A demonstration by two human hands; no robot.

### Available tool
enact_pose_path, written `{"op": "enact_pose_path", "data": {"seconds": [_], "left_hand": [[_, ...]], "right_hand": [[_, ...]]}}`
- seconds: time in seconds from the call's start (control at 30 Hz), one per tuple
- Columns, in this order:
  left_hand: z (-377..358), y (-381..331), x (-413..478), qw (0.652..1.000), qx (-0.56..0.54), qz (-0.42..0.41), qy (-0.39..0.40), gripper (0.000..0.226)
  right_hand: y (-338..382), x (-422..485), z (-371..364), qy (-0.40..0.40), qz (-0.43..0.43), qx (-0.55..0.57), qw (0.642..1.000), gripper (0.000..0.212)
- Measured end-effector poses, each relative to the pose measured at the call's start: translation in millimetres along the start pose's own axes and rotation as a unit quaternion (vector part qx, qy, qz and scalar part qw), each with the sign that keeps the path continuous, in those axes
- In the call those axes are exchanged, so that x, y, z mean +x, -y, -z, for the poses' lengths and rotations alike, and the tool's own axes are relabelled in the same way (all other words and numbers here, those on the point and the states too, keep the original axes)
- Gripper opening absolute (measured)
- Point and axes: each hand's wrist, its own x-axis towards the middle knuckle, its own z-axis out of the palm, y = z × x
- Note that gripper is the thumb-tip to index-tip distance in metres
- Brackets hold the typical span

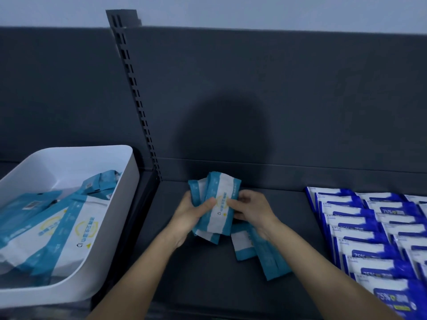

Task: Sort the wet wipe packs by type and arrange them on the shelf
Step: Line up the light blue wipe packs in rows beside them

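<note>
The left hand (196, 214) holds a small bundle of teal packs (220, 202) just above the shelf (203, 287), near its middle. Its grip is closed round the left side of the bundle, with the thumb on the front. The right hand (251, 207) pinches the right edge of the same bundle with curled fingers, so both grips are grasping it. I cannot count the packs exactly. Several show, and they are fanned, not square to each other.

Beside the right wrist, some loose packs (265, 255) of the same teal kind lie flat on the shelf, partly one over the other and turned at an angle. At the right, the dark blue packs (369, 229) lie in overlapping rows, apart from the teal ones. At the left, a white bin (130, 179) has more teal packs inside.

I think the main risk is the fanned bundle. The wrapping looks smooth, so an inner pack may slide out if either grip loosens before the edges are made even. If the bundle is put down on the crooked loose packs, it may lean and spread. The right forearm also passes near the dark blue rows and could push them out of order. A teal pack set too far right would mix the two types.
</note>
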Motion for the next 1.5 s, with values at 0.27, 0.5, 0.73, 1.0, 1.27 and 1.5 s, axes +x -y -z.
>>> {"op": "enact_pose_path", "data": {"seconds": [0.27, 0.5, 0.73, 1.0, 1.27, 1.5], "left_hand": [[2, 5, 1, 0.995, -0.066, -0.008, -0.077, 0.033], [-2, 5, 1, 0.989, -0.099, 0.017, -0.111, 0.031], [6, 3, -6, 0.997, 0.004, 0.074, -0.021, 0.042], [15, 12, 1, 0.981, -0.175, 0.020, -0.077, 0.055], [37, 4, 5, 0.998, -0.039, 0.005, -0.054, 0.096], [32, 8, 1, 0.991, 0.130, -0.038, -0.016, 0.084]], "right_hand": [[0, 6, 2, -0.025, -0.005, -0.039, 0.999, 0.015], [-1, 4, -28, -0.039, 0.001, -0.078, 0.996, 0.024], [9, 5, -41, -0.057, -0.004, -0.030, 0.998, 0.031], [-6, 8, -29, 0.115, -0.029, -0.027, 0.993, 0.078], [18, 25, -23, 0.070, 0.169, -0.184, 0.966, 0.054], [6, 35, -19, 0.125, 0.231, -0.524, 0.810, 0.073]]}}
